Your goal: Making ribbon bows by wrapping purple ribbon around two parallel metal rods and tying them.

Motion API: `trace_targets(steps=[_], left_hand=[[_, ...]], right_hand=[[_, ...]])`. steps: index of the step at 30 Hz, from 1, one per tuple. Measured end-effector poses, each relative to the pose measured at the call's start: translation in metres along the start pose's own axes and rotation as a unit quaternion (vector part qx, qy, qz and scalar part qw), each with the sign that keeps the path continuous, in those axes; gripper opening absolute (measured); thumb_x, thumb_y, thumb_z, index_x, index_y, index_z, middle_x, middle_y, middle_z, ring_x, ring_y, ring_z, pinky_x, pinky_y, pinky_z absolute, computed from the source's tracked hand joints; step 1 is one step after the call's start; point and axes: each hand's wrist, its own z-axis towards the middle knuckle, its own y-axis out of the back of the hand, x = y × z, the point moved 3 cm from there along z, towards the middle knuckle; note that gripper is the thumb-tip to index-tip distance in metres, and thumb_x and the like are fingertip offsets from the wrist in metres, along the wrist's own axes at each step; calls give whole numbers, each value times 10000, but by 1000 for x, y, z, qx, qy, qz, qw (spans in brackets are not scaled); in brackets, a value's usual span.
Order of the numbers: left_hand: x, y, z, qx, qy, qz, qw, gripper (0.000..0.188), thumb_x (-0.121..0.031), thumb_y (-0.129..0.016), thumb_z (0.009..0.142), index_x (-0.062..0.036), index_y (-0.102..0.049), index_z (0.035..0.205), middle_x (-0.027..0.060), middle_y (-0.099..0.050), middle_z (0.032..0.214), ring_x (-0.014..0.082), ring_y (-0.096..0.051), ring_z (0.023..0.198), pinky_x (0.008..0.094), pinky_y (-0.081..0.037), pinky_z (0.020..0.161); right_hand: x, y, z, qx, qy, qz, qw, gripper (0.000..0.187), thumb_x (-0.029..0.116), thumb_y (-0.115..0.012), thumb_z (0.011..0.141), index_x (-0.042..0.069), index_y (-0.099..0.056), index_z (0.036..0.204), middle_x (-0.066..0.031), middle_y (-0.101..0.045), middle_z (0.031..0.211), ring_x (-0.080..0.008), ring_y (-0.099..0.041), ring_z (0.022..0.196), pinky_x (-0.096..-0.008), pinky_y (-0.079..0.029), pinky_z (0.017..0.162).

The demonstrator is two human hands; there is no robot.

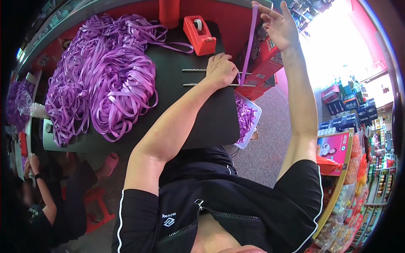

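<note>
Left hand (221, 71): palm hidden, grip I cannot tell; right hand (276, 25) raised, thumb spread, touching purple ribbon (250, 41).

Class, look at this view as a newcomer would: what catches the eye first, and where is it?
First comes the large tangled heap of purple ribbon, spread over the left part of the black table. Next is a single purple strip, running from the raised right hand at upper right down to thin metal rods beside the left hand.
</note>
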Motion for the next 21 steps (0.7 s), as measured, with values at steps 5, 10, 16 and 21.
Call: trace_targets(steps=[5, 10, 16, 21], left_hand=[[-1, 4, -3, 27, -3, -15, 1000, 198, -249, -590, 797, -185, -739, 910, 97, -484, 1348, 290, -337, 1324, 415, -222, 1089], [-1, 4, -4, 24, -1, -1, 1000, 224, -204, -594, 780, -160, -727, 955, 88, -471, 1363, 282, -321, 1337, 416, -215, 1097], [-8, 4, -4, -1, -4, -14, 1000, 207, -180, -601, 771, -124, -722, 930, 94, -488, 1343, 285, -334, 1330, 419, -229, 1097], [-9, 6, -7, -24, 3, 2, 1000, 173, -162, -610, 763, -103, -715, 888, 98, -493, 1337, 297, -359, 1314, 417, -253, 1086]], right_hand=[[-37, 31, 44, -37, -39, 22, 998, 667, 590, -392, 918, 3, -636, 1121, 15, -702, 950, -26, -556, 643, -172, -393, 548], [-100, 62, 78, -46, -86, 55, 994, 666, 585, -347, 936, 17, -655, 1095, 33, -705, 915, -20, -532, 637, -172, -373, 511], [-198, 114, 96, -2, -101, 66, 993, 709, 581, -278, 953, 3, -478, 1311, -92, -547, 1268, -120, -552, 939, -240, -428, 841], [-256, 113, 87, -28, -134, 128, 982, 697, 580, -266, 954, 17, -520, 1278, -96, -548, 1264, -223, -463, 1192, -377, -316, 1041]])
